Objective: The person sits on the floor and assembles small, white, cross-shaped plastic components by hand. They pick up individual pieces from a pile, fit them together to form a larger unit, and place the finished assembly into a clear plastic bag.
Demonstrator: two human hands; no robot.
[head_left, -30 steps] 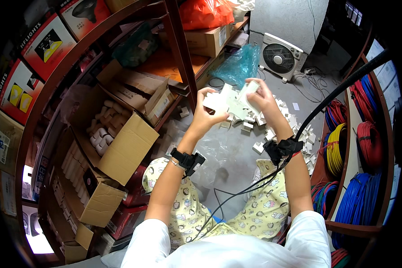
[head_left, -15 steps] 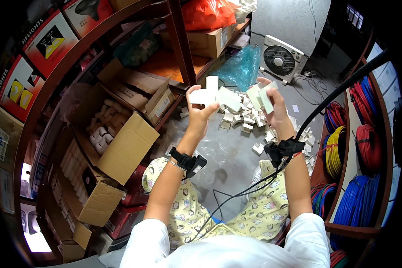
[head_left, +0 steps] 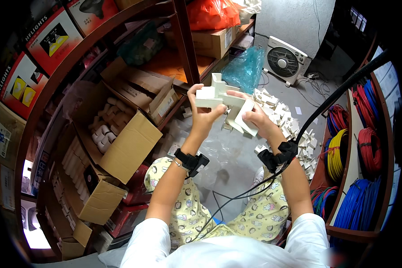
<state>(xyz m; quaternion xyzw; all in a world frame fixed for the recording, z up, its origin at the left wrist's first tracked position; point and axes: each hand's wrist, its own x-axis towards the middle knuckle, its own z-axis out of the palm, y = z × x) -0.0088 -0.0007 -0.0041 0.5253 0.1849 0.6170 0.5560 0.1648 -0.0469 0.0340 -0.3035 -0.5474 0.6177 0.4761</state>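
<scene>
My left hand is closed around white plastic trunking fittings, angled channel-shaped pieces, with the thumb across the near side. My right hand grips more of these white fittings between thumb and fingers. Both hands are raised above the floor, and the two groups of fittings meet or overlap between them. Whether they are joined or only touching, I cannot tell. Beyond and to the right of my right hand, a loose pile of similar white fittings is spread over the floor.
Open cardboard boxes of white tubular pieces stand on my left. A teal plastic bag and a white box fan are at the back. Coiled wire fills the right shelf. A black cable arches past my right arm.
My right hand has moved left and slightly nearer, bringing its fittings up against those in my left hand. My left hand keeps its grip almost in place.
</scene>
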